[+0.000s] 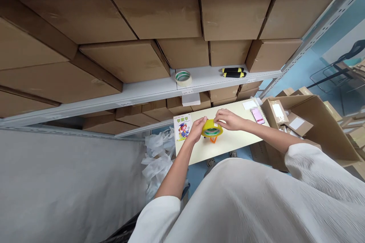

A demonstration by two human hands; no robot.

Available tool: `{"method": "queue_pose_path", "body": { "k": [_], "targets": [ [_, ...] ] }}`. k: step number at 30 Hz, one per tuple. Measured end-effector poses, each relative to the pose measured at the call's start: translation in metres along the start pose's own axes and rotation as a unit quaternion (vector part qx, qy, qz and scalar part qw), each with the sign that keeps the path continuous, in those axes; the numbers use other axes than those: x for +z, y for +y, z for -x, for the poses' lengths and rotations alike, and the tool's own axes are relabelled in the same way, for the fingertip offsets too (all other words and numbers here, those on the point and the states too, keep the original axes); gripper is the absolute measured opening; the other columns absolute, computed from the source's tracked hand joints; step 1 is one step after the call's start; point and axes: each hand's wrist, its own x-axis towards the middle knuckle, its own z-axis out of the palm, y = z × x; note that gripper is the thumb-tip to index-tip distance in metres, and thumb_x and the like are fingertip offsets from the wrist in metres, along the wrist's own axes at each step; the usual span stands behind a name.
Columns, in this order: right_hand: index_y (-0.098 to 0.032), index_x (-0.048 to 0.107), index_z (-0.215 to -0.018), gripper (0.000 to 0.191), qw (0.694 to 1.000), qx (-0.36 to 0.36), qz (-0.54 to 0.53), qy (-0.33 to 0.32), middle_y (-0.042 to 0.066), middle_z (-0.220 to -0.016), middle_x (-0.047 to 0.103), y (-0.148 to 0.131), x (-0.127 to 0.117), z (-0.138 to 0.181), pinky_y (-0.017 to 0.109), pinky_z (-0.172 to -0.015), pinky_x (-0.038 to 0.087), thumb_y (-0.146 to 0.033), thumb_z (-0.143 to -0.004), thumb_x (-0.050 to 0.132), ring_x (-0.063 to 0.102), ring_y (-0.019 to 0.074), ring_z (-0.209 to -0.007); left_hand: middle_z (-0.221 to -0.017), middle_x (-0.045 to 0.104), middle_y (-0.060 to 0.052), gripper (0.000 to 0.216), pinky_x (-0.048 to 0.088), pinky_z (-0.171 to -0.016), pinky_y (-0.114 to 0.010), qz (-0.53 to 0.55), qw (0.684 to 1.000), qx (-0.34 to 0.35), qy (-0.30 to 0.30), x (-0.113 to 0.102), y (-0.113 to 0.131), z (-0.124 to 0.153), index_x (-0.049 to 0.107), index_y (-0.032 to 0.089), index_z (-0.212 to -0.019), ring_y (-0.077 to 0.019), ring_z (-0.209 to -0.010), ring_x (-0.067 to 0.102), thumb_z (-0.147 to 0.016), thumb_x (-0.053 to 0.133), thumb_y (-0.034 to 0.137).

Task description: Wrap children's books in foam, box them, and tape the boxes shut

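Note:
Above the small cream table (228, 145), my left hand (197, 130) grips a roll of yellow packing tape (204, 130) at its left side. My right hand (231, 120) is closed at the roll's upper right edge, fingertips pinched on the tape there. Whether a strip has been lifted off is too small to tell. Just below the roll shows an orange object (213, 140), partly hidden by it, its kind unclear. A children's book with a cartoon cover (182, 128) lies to the left of my left hand.
A metal shelf (151, 90) filled with cardboard boxes (182, 51) stands ahead, carrying a white tape roll (183, 78) and two yellow-black utility knives (234, 74). A phone (258, 115) lies at the table's right. An open carton (322, 129) of parcels is beside it; crumpled white plastic (158, 155) lies left.

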Motion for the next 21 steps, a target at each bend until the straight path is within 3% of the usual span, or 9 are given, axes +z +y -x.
{"method": "queue_pose_path", "body": {
  "k": [8,21],
  "targets": [
    [-0.022,0.066,-0.108,0.022,0.999,-0.026,0.003,-0.026,0.012,-0.115,0.070,0.001,-0.003,0.000,0.043,-0.096,0.047,-0.029,-0.112,0.046,0.060,0.0260,-0.107,-0.070,0.061,0.001,0.066,0.043,-0.062,-0.027,-0.019,0.999,0.020,0.021,0.001,-0.006,-0.002,0.066,0.020,-0.075,-0.0140,-0.064,0.054,-0.064,0.088,0.081],
    [-0.022,0.064,-0.116,0.019,1.000,0.004,0.004,-0.002,0.011,-0.106,0.075,0.001,0.003,0.004,0.041,-0.094,0.047,-0.020,-0.108,0.046,0.066,0.0250,-0.099,-0.069,0.062,0.000,0.064,0.044,-0.062,-0.028,-0.008,0.998,0.021,0.063,0.008,-0.016,0.000,0.066,0.019,-0.076,-0.0148,-0.063,0.056,-0.068,0.086,0.080]
  ]
}}
